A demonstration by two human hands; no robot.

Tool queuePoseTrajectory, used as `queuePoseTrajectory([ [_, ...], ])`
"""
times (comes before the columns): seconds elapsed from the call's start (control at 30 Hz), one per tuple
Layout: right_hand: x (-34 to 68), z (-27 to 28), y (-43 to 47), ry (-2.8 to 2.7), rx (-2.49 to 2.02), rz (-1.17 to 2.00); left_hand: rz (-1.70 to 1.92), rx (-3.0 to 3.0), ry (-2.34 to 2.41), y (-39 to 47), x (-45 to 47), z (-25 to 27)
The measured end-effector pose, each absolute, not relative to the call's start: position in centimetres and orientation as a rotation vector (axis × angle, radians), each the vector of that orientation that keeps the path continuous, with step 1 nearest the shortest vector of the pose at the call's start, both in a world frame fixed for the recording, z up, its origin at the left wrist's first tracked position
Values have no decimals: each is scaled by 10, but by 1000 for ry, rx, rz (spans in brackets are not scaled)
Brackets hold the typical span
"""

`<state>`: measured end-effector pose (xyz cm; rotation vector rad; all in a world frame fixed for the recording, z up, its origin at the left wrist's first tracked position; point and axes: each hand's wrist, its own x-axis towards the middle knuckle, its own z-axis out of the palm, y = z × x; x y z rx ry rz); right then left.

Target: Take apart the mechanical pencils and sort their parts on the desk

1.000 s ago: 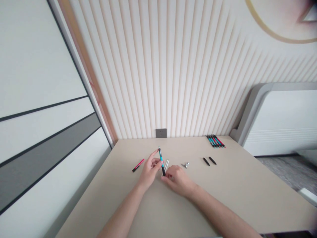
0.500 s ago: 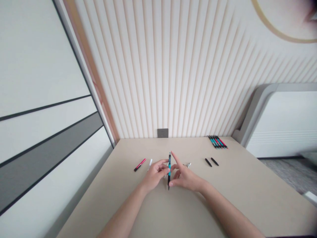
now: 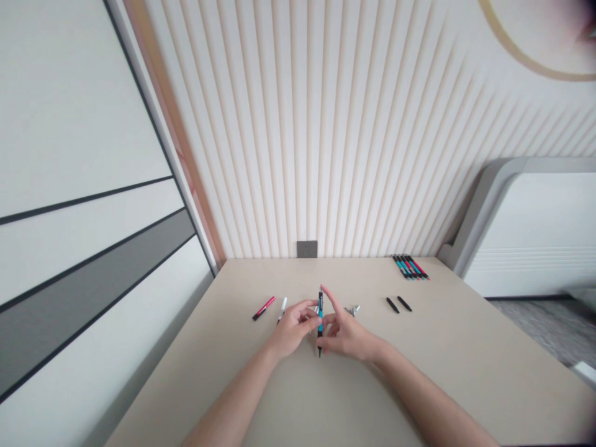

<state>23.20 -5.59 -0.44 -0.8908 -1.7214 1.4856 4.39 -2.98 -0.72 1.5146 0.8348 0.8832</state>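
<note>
A black and blue click pen (image 3: 320, 324) stands upright between my two hands, tip down above the table. My left hand (image 3: 291, 332) pinches it around the middle between thumb and fingers. From the other side, my right hand (image 3: 349, 336) has its thumb at the pen's lower black part and its raised index fingertip on the top end. Partly hidden behind my right hand lie small silvery parts (image 3: 354, 310). Just beyond my left hand is a white and black piece (image 3: 284, 304), partly covered. Something pale behind the pen is too hidden to name.
A pink and black pen piece (image 3: 264, 307) lies left on the beige table (image 3: 307, 397). Two black pieces (image 3: 392, 305) lie to the right. A row of several blue, red and black pens (image 3: 410, 267) is at the back right, and a dark socket (image 3: 307, 249) is on the wall.
My right index finger has bent from beside the pen's top onto its end. The pen and both hands have shifted very slightly right in view.
</note>
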Motion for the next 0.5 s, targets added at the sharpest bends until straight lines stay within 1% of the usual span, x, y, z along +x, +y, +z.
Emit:
queuePoseTrajectory([
  [0.3,231,2,-58,-1652,-840,1527,877,1495,809,-31,46,-5],
  [0.5,232,4,-58,-1638,-811,1485,932,1506,802,-34,46,-1],
])
